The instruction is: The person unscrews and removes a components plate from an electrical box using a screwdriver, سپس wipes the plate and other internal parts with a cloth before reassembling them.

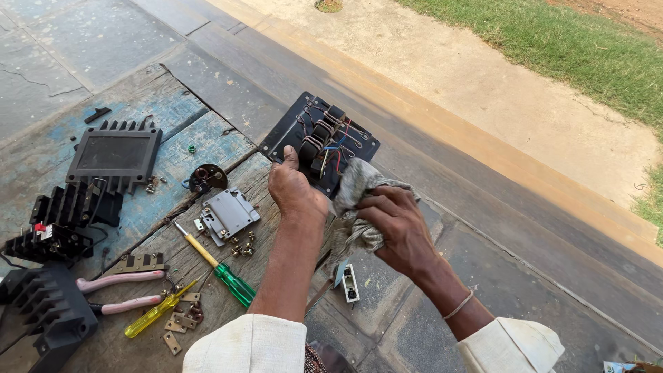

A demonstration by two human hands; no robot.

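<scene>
My left hand (295, 190) grips the near edge of a black plate (286, 131) that carries several dark coils with red, blue and bare wires (324, 141). The plate rests tilted at the far edge of a worn wooden board (173, 124). My right hand (399, 228) is closed on a crumpled grey rag (359, 183), pressed against the plate's right side. Both my forearms come out of cream sleeves.
On the board lie a finned black cover (114, 155), other finned black housings (48, 304), a grey metal bracket (228, 214), a green-and-yellow screwdriver (217, 266), a small yellow screwdriver (148, 314), pink-handled pliers (117, 290), brass plates and loose screws. A small white part (349, 283) lies on stone slabs. Grass lies far right.
</scene>
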